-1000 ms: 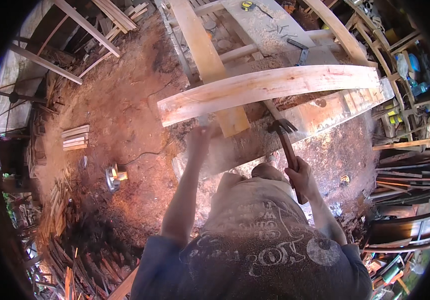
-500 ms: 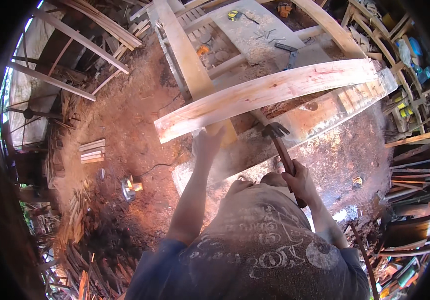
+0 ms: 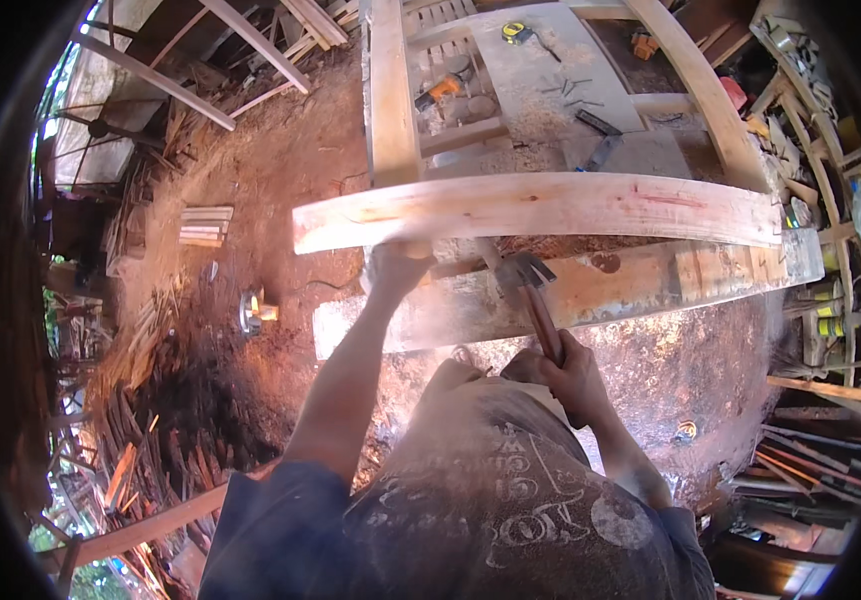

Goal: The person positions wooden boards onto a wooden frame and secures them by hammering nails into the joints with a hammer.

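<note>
Looking down past a dusty dark shirt, a wide pale board (image 3: 530, 208) stretches across the middle of the frame, from left of centre to the right. Just below its left part, the left hand (image 3: 399, 268) is slightly blurred and bent at the board's lower edge; how far its fingers are open, and whether they grip the wood, cannot be told. Right of centre and lower, the right hand (image 3: 564, 382) is closed around the wooden handle of a claw hammer (image 3: 542, 322), whose dark head points up toward the board, in front of a weathered beam (image 3: 640, 283). Above the board, at top centre, a grey panel (image 3: 525, 85) bears a yellow tape measure (image 3: 516, 33), scattered nails (image 3: 577, 88) and a dark square (image 3: 600, 142). At centre left, a small stack of wood strips (image 3: 206, 225) lies on the reddish floor (image 3: 270, 170).
</note>
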`<state>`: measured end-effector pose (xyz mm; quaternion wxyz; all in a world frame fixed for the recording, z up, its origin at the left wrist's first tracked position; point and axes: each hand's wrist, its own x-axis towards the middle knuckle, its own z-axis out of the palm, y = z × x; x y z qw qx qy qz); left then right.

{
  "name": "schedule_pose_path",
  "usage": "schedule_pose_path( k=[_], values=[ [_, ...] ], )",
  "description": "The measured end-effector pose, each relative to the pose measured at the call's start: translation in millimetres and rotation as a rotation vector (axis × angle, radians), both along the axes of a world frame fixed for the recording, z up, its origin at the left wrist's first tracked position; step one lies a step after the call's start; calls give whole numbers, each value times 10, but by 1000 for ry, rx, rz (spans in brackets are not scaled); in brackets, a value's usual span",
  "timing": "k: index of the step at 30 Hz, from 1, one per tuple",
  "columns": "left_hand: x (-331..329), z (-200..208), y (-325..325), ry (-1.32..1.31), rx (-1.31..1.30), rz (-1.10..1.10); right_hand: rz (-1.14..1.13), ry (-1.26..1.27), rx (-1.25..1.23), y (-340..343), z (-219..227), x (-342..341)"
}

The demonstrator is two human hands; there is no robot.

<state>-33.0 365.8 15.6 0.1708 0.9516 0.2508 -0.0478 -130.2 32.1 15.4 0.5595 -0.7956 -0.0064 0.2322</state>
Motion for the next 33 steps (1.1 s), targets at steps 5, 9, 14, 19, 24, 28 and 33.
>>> schedule_pose_path(
  k=[5,9,14,19,24,28,33],
  values=[
    [5,635,-243,199,32,110,67,36,10,-170,33,76],
    [-461,231,-190,170,-52,178,103,28,-11,-86,-15,107],
    [-871,92,-82,165,-66,104,106,-73,-62,64,-167,-99],
    [-1243,-23,636,29,-341,272,-45,206,80,392,49,-69],
    [-1634,-250,1512,-111,-490,416,-147,129,69,665,9,-174],
    [-1446,-7,1676,-154,-597,426,-202,89,54,847,-11,-108],
    [-1513,-88,1526,-23,-1317,415,-327,46,35,967,204,-470]
  ],
)
